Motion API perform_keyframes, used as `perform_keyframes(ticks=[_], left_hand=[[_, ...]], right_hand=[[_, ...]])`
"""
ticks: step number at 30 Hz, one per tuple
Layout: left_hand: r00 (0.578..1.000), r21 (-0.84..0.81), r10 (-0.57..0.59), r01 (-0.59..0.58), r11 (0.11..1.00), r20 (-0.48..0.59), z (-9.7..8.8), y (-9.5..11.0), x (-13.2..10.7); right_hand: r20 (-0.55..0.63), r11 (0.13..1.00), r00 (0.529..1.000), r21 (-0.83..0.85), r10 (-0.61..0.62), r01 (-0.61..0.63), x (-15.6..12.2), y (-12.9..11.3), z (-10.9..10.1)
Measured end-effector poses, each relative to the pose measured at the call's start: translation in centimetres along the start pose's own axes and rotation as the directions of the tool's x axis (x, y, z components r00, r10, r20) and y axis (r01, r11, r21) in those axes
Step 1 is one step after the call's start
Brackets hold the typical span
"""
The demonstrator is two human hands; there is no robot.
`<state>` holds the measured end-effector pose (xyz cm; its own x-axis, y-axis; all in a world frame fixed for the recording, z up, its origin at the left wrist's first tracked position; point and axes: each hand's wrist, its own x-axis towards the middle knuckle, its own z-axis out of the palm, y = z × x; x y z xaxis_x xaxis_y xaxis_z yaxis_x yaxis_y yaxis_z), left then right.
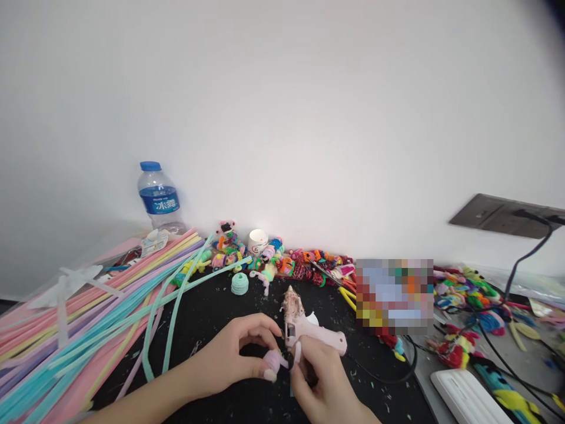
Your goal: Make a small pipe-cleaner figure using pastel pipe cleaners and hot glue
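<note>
My left hand (229,359) is curled, pinching a small lilac coiled pipe-cleaner piece (272,359) between thumb and fingers. My right hand (324,386) is closed beside it, its fingertips meeting the same lilac piece. Just behind both hands a pale pink glue gun (304,327) rests on the black mat (207,318), its crusted nozzle pointing away from me and its black cord (388,374) trailing to the right.
Long pastel pipe cleaners (88,330) fan over the left. A water bottle (159,197), a small white cup (258,240), a mint green coil (239,284) and colourful finished figures (300,265) line the wall. A white device (468,394) and cables lie right.
</note>
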<state>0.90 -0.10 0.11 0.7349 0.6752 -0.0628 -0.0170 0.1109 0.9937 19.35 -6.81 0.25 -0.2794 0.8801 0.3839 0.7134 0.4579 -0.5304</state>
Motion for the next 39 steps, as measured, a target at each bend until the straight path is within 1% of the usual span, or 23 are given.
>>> perform_keyframes(ticks=[4, 7, 11, 18, 25, 30, 36, 39], left_hand=[[1.000, -0.113, 0.000, -0.003, 0.994, -0.030, 0.0, -0.1, 0.2], [0.998, -0.194, -0.030, 0.019, 0.981, -0.055, 0.3, 0.0, 0.2], [0.992, -0.252, -0.075, 0.048, 0.967, -0.097, 0.8, 0.1, 0.1], [0.987, -0.402, -0.073, 0.011, 0.915, -0.140, 1.5, 0.1, 0.1], [0.991, -0.540, -0.080, 0.007, 0.842, -0.111, 1.9, 0.2, -0.1], [0.990, -0.582, -0.086, 0.002, 0.813, -0.115, 2.0, 0.0, 0.0], [0.984, -0.608, -0.114, 0.007, 0.794, -0.137, 2.1, -0.3, 0.0], [0.981, -0.611, -0.124, 0.009, 0.792, -0.147, 2.0, -0.4, 0.0]], right_hand=[[-0.020, 0.999, 0.999, 0.018, -0.039, 0.039, -0.1, -0.2, 0.2], [-0.061, 0.997, 0.995, 0.004, -0.073, 0.074, -0.2, -0.3, 0.4], [-0.128, 0.992, 0.984, -0.009, -0.123, 0.123, -0.4, -0.3, 0.7], [-0.203, 0.978, 0.956, -0.022, -0.210, 0.210, -0.2, -0.5, 0.7], [-0.170, 0.971, 0.957, -0.062, -0.237, 0.229, -0.1, -0.7, 0.9], [-0.153, 0.964, 0.954, -0.095, -0.259, 0.247, -0.2, -0.4, 1.3], [-0.130, 0.955, 0.952, -0.141, -0.278, 0.260, -0.1, -0.5, 1.4], [-0.154, 0.952, 0.947, -0.164, -0.282, 0.257, -0.1, -0.5, 1.4]])
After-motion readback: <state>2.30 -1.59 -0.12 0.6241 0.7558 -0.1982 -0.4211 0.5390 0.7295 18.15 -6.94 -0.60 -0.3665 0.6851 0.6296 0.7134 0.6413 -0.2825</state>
